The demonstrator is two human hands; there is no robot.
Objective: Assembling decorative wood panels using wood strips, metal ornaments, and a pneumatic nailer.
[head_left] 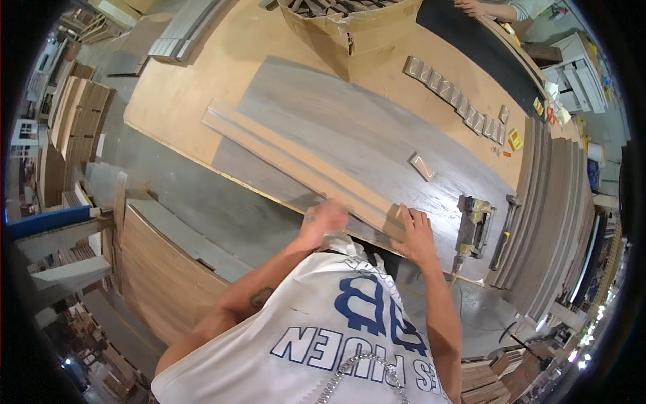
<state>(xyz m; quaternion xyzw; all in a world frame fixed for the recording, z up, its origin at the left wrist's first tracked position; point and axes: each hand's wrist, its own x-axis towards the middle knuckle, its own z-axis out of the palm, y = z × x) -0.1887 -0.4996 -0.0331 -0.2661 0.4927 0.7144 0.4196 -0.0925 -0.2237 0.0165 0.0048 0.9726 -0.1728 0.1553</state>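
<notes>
A long, narrow wooden strip point(296, 159), tan with grey bands, lies along the near side of a grey wood-grain panel point(303, 101). My right hand point(416, 237) grips the strip's right end, fingers over its top and thumb toward the near edge. Close to the strip's near edge, by my shirt, is my left hand point(324, 221). Its fingers are curled and slightly blurred, and whatever they hold is hidden. A nail gun point(474, 227) with a hose fitting rests on the panel right of my right hand. Beside it lies a hammer point(506, 232). One small block with a pale outline point(422, 166) sits on the panel.
A cardboard box point(350, 37) of wood offcuts stands at the table's far side. Several similar small blocks point(457, 101) form a row at the far right. Stacked grey boards point(552, 202) flank the table's right end. Another person's hand point(471, 7) touches a black panel point(471, 44).
</notes>
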